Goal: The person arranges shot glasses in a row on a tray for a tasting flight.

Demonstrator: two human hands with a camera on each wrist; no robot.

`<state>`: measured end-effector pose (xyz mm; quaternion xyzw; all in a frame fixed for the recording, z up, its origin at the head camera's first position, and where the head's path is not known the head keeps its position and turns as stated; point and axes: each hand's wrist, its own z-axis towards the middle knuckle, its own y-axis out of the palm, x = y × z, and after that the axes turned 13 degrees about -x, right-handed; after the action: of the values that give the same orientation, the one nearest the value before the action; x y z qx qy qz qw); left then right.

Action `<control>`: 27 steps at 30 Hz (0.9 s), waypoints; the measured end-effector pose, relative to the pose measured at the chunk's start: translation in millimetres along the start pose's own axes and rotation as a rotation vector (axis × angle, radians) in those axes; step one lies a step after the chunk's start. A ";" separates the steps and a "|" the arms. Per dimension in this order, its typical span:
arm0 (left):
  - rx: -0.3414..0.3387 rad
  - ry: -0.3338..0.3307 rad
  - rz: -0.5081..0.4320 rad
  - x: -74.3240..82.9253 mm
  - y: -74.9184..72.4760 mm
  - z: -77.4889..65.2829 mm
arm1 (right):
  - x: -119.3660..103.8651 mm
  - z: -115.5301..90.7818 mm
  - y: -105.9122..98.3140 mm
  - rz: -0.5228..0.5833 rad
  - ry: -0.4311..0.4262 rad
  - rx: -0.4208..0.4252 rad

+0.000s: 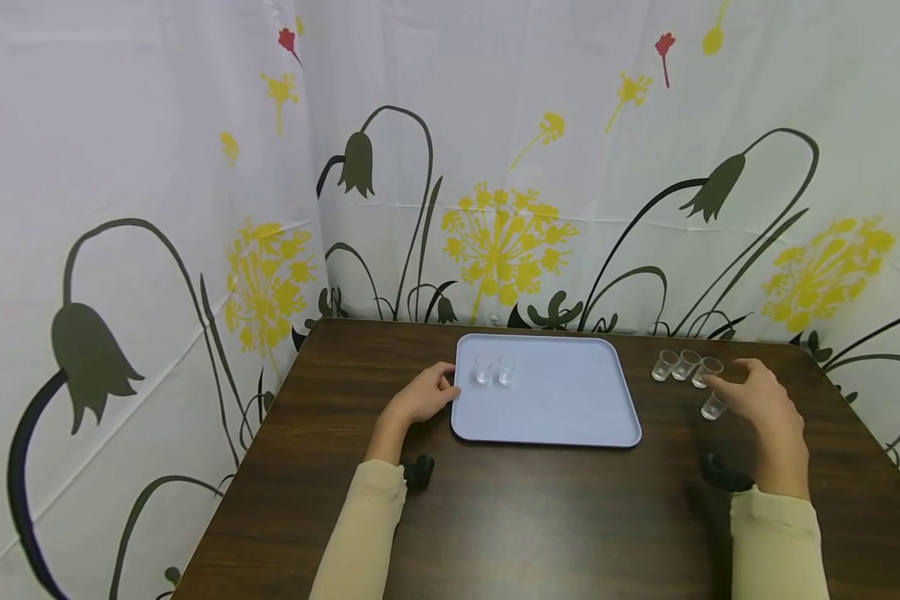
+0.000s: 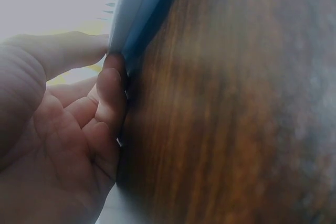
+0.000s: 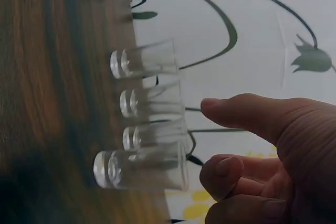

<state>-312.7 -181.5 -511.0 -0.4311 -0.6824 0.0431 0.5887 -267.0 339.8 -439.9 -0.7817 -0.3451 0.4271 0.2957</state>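
A pale blue tray point(image 1: 555, 400) lies on the table, with two small clear shot glasses, one glass point(image 1: 483, 370) beside another glass point(image 1: 506, 372), upright near its far left corner. At the tray's left edge my left hand point(image 1: 423, 396) pinches the rim; the left wrist view has the thumb on the rim and curled fingers point(image 2: 111, 90) below it. My right hand point(image 1: 761, 400) hovers by several more shot glasses at the right. In the right wrist view its thumb and fingers stand apart beyond the rims, and the nearest glass point(image 3: 144, 169) is upright, apparently untouched.
The dark wooden table point(image 1: 540, 517) runs back to a white curtain point(image 1: 420, 50) printed with flowers. Right of the tray, three glasses point(image 1: 686, 365) stand in a close row, with the nearer one in front. Black wrist devices point(image 1: 418, 472) sit at both wrists.
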 end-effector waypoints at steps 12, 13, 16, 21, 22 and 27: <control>0.006 0.005 0.007 0.3 0.8 -0.1 | 19.0 0.3 -5.3 0.006 0.001 -0.046; 0.007 0.005 0.007 0.3 0.8 -0.1 | 20.4 0.6 -5.6 0.006 -0.006 -0.051; 0.008 0.006 0.007 0.6 0.5 -1.3 | 24.0 1.6 -6.4 -0.005 -0.037 -0.074; 0.007 0.006 0.006 0.5 -0.4 -1.8 | 27.9 9.6 -7.1 -0.025 -0.131 -0.118; 0.006 0.006 0.006 0.4 -0.4 -1.9 | 28.7 10.9 -7.3 -0.023 -0.143 -0.128; 0.001 0.012 0.004 0.0 -0.1 -1.4 | 32.0 13.1 -6.0 -0.031 -0.181 -0.189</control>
<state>-311.6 -182.2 -510.5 -0.4322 -0.6781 0.0421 0.5929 -267.4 370.9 -456.2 -0.7590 -0.4209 0.4569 0.1949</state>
